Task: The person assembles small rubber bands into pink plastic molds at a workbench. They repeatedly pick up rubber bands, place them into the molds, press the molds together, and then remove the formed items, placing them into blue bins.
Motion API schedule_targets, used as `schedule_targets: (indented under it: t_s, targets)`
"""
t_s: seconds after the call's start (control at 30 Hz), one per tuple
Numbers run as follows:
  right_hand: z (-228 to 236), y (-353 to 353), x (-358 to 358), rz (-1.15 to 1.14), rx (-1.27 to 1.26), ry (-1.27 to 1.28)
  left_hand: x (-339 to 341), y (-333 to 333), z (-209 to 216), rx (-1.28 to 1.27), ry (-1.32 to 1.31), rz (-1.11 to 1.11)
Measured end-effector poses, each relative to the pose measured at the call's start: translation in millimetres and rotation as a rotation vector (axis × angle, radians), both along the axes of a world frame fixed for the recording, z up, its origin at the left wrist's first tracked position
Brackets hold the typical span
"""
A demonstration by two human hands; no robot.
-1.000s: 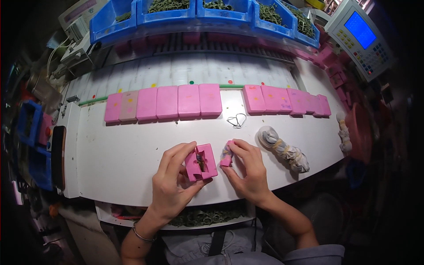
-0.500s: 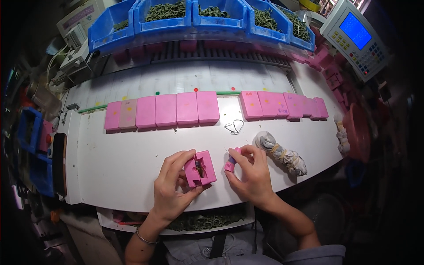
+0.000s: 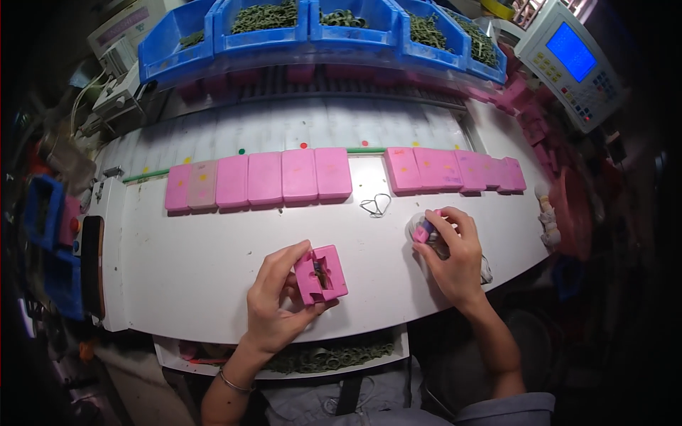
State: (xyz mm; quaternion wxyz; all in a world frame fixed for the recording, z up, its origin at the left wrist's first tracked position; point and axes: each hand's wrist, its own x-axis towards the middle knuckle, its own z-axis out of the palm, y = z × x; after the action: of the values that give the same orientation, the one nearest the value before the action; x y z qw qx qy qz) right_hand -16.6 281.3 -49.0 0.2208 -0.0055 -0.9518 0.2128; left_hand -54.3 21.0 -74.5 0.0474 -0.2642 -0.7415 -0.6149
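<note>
My left hand [image 3: 270, 302] grips a pink rubber-like mould block [image 3: 337, 275] by its sides, fingers and thumb wrapped round it. Its hollowed face is turned up, and something small and dark sits in the cavity; what it is, I cannot make out. Farther right, my right hand [image 3: 458, 263] pinches a small pink piece [image 3: 420, 235] with a bluish-purple patch between thumb and fingers. That hand hovers over a tied roll of grey-white cloth [image 3: 486, 270], covering most of it. A thin dark looped cord [image 3: 376, 205] lies on the white table [image 3: 206, 277].
Two rows of pink blocks [image 3: 266, 177] [image 3: 433, 169] line the table's far side. Blue bins [image 3: 355, 35] of green pieces stand beyond. An open drawer [image 3: 167, 353] holding green pieces juts below the front edge. A device with a blue screen [image 3: 572, 53] is at far right.
My right hand has moved right and away from me with the small pink piece, now over the cloth roll. The left hand keeps the mould block in nearly the same place.
</note>
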Motion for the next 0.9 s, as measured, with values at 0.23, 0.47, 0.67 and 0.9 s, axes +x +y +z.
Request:
schedule_targets:
  t_s: [0.23,0.47,0.67,0.9]
  targets:
    - [43.5,-70.0,-14.3,0.677,-0.591,-0.085,-6.8,-8.1,8.2,-0.173,0.061,0.01]
    - [30.9,-95.5,-35.8,0.851,-0.755,-0.247,-2.2,-19.0,18.2,0.239,-0.504,-0.153]
    - [30.5,-83.9,-30.4,0.667,-0.484,-0.328,-8.5,-28.1,2.1,0.414,-0.618,-0.27]
    - [26.4,-89.8,-27.4,0.596,-0.266,-0.269,-11.0,-27.8,2.4,0.439,-0.644,-0.285]
